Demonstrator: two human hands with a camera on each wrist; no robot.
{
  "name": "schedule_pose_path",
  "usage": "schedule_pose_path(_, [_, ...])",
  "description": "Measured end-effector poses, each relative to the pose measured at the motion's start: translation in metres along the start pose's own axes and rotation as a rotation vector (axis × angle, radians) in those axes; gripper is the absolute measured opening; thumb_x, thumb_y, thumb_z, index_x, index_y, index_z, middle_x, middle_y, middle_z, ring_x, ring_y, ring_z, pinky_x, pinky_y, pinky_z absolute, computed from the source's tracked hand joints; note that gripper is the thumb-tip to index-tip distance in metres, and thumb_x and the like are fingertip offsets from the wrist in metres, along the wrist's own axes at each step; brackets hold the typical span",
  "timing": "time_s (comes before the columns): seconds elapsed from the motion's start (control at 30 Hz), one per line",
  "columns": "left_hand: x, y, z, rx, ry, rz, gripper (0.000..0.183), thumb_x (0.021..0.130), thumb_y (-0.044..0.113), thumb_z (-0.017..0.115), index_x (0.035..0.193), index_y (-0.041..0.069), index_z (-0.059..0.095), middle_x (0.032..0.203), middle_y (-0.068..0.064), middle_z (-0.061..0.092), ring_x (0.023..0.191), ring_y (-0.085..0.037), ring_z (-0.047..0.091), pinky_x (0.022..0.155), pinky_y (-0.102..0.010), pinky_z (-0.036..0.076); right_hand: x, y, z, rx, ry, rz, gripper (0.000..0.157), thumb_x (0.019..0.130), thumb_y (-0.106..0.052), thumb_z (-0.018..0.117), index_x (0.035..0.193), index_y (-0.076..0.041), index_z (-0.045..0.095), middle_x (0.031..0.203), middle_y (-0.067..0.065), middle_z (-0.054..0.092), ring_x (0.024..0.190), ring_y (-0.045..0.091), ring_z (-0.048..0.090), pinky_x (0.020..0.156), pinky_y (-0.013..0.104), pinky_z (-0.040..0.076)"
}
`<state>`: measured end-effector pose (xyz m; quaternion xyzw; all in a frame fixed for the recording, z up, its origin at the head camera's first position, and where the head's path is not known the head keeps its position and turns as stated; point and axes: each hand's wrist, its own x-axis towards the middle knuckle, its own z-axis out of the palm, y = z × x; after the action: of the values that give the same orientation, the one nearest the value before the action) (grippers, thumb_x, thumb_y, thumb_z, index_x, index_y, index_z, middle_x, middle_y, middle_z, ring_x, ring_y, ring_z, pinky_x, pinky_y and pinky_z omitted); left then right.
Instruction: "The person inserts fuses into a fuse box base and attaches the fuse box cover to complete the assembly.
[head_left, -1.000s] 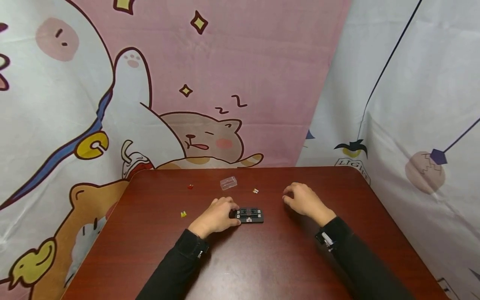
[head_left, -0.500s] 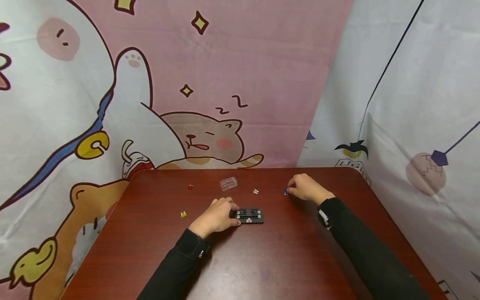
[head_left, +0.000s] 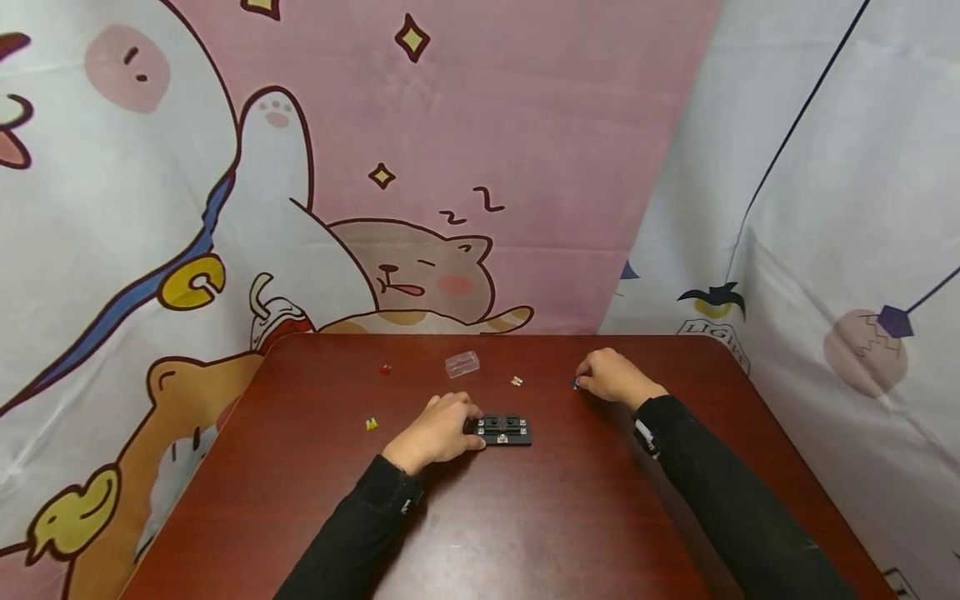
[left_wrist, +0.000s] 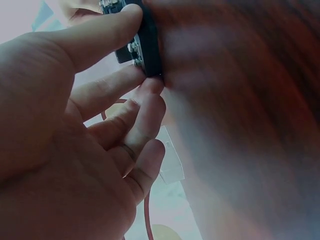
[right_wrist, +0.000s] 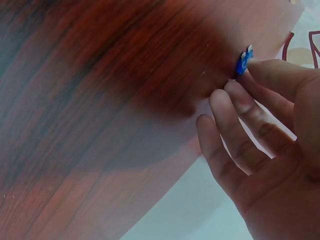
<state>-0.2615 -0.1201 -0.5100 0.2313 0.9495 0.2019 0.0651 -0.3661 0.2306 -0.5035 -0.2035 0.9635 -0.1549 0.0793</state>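
- Presently, one black block [head_left: 512, 430] with metal fittings: found near the middle of the surface [head_left: 555, 517], its left end gripped by the left hand [head_left: 438, 431], thumb at the near edge and index finger at the far one. By this end hold, most of the upper face is left uncovered; the block is judged to be steadied rather than lifted.
- One blue piece [right_wrist: 243, 62]: pinched between thumb and index finger of the right hand [head_left: 613, 377], to the right of the block and well apart from it. Fingertips alone are used, presumably because so little is offered to hold.
- Three loose pieces: red [head_left: 386, 369] and yellow [head_left: 371, 423] laid out to the left, white [head_left: 517, 381] beyond the block. By such spacing (order or accident cannot be told), each can be reached singly.
- One clear case [head_left: 462, 364]: set near the far edge; contents, if any, cannot be made out.
- Head view: the whole layout is given, but the blue piece is reduced to a speck.
- Right wrist view: two pale prongs are revealed on that piece.
- Left wrist view: the block is shown edge-on, with its underside against the surface; the blue piece is not shown.
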Motion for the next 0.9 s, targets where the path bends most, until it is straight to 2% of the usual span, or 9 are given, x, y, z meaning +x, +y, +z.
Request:
schedule_pose_path(0.27, [0.0018,-0.0021,0.0019,-0.007,0.001,-0.004,0.044,0.087,0.038,0.085,0.124,0.014,0.078,0.119,-0.003,0.067,0.108,-0.024,0.057,0.095,-0.043,0.040,-0.0001,-0.0021,0.0018,-0.050,0.038,-0.033,0.015,0.097,-0.016,0.072,0.101,-0.011,0.085,0.106,0.009,0.081,0.104,0.030,0.073,0.093,0.054,0.058])
schedule_pose_path(0.43, [0.0012,-0.0025,0.0025,0.010,0.009,0.011,0.045,0.087,0.040,0.084,0.124,0.014,0.077,0.120,-0.003,0.067,0.112,-0.026,0.059,0.097,-0.044,0.040,0.0015,-0.0026,0.0028,-0.068,0.039,-0.017,0.015,0.096,-0.016,0.073,0.103,-0.010,0.085,0.107,0.010,0.081,0.104,0.031,0.073,0.092,0.054,0.059])
schedule_pose_path(0.9, [0.0010,-0.0018,0.0019,-0.005,-0.002,-0.001,0.046,0.088,0.039,0.083,0.125,0.014,0.076,0.119,-0.003,0.066,0.108,-0.025,0.059,0.095,-0.043,0.040,0.0042,-0.0047,0.0017,-0.101,0.036,-0.028,0.015,0.095,-0.015,0.072,0.097,-0.012,0.086,0.102,0.007,0.081,0.096,0.026,0.073,0.087,0.052,0.060])
